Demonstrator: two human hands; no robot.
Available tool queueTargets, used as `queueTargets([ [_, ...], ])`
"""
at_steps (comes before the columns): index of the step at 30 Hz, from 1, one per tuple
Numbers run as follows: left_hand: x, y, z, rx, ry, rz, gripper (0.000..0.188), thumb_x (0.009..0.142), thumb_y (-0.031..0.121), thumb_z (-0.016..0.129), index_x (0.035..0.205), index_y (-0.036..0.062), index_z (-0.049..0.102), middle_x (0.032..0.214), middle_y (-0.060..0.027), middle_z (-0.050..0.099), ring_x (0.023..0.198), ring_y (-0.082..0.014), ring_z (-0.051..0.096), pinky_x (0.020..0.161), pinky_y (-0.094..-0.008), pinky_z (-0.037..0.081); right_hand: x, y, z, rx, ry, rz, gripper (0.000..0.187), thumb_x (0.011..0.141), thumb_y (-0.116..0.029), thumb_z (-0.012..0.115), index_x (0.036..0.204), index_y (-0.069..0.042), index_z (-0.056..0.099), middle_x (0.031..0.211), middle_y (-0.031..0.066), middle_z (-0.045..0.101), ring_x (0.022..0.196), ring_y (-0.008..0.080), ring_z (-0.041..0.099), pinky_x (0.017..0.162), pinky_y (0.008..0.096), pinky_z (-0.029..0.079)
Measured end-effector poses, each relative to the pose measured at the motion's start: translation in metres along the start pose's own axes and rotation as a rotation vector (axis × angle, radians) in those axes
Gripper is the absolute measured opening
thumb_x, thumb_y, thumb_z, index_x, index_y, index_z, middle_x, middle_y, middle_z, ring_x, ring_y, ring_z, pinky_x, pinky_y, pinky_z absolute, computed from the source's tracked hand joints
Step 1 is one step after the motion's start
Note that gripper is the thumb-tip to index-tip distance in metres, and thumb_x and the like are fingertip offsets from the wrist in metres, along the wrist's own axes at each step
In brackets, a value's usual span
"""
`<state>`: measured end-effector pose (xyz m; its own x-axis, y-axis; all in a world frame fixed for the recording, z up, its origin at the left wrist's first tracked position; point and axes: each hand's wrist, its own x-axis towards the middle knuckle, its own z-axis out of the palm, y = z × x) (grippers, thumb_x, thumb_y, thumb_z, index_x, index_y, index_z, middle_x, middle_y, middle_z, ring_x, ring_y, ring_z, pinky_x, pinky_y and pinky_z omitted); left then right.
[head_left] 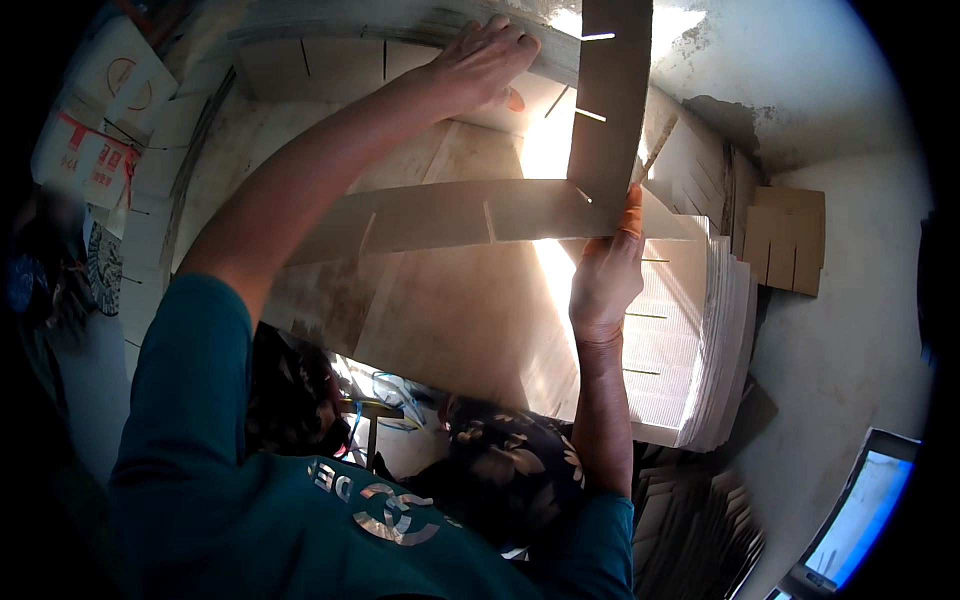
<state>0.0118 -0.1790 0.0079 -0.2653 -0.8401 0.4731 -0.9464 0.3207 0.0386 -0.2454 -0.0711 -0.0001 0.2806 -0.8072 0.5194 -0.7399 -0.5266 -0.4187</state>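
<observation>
My right hand [608, 285], with orange covers on its fingertips, is closed at the corner where two slotted cardboard strips meet. One strip [612, 110] stretches away toward the far wall, and the other strip [430, 215] runs left beneath my left arm. At the back, my left hand [485, 65] is bent over the top edge of a row of standing slotted cardboard strips [345, 68]. Its thumb, with an orange tip, lies on their near face and its fingers are behind the edge. How many strips it grips is hidden.
Under the strips is a pale wooden tabletop [450, 320]. A thick stack of slotted cardboard sheets [690, 340] stands at its right, with more cardboard pieces [785, 240] by the wall. Printed cartons [95, 150] are at the far left; a lit screen [860, 515] is lower right.
</observation>
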Motion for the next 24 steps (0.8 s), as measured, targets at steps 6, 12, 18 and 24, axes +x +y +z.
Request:
queueTargets([
  [6, 0.005, -0.009, 0.041, 0.107, -0.054, -0.012, 0.022, 0.076, 0.006, 0.061, 0.095, 0.0025, 0.051, 0.101, -0.0120, 0.054, 0.106, -0.0276, 0.049, 0.091, -0.0464, 0.041, 0.004, 0.002, -0.005, 0.065, -0.038, 0.073, 0.056, 0.088, 0.002, 0.053, 0.139, 0.001, 0.029, 0.134, 0.0223, 0.045, 0.116, 0.0360, 0.053, 0.092, 0.0346, 0.049],
  [12, -0.009, -0.009, 0.038, 0.025, 0.177, 0.140, 0.011, 0.076, 0.002, 0.054, 0.087, 0.0057, 0.053, 0.086, -0.0088, 0.054, 0.093, -0.0247, 0.053, 0.080, -0.0409, 0.045, 0.002, -0.005, -0.004, 0.356, -0.063, 0.225, 0.052, 0.091, 0.004, 0.048, 0.139, 0.002, 0.028, 0.140, 0.0201, 0.039, 0.120, 0.0312, 0.050, 0.096, 0.0344, 0.047],
  [18, -0.023, 0.002, 0.020, -0.135, 0.139, 0.160, 0.019, 0.070, -0.002, 0.060, 0.086, 0.0074, 0.058, 0.070, -0.0060, 0.053, 0.076, -0.0246, 0.054, 0.060, -0.0382, 0.045, -0.006, 0.004, -0.002, 0.137, 0.021, -0.045, 0.052, 0.093, 0.004, 0.045, 0.142, -0.001, 0.027, 0.142, 0.0195, 0.036, 0.121, 0.0281, 0.049, 0.097, 0.0328, 0.047],
  [24, -0.031, 0.015, 0.014, -0.202, 0.199, 0.173, 0.022, 0.066, -0.003, 0.061, 0.087, 0.0052, 0.058, 0.069, -0.0073, 0.054, 0.073, -0.0259, 0.055, 0.057, -0.0386, 0.045, -0.009, 0.005, -0.003, 0.114, 0.055, -0.119, 0.056, 0.090, -0.005, 0.055, 0.140, -0.001, 0.032, 0.132, 0.0174, 0.047, 0.114, 0.0261, 0.054, 0.093, 0.0292, 0.047],
])
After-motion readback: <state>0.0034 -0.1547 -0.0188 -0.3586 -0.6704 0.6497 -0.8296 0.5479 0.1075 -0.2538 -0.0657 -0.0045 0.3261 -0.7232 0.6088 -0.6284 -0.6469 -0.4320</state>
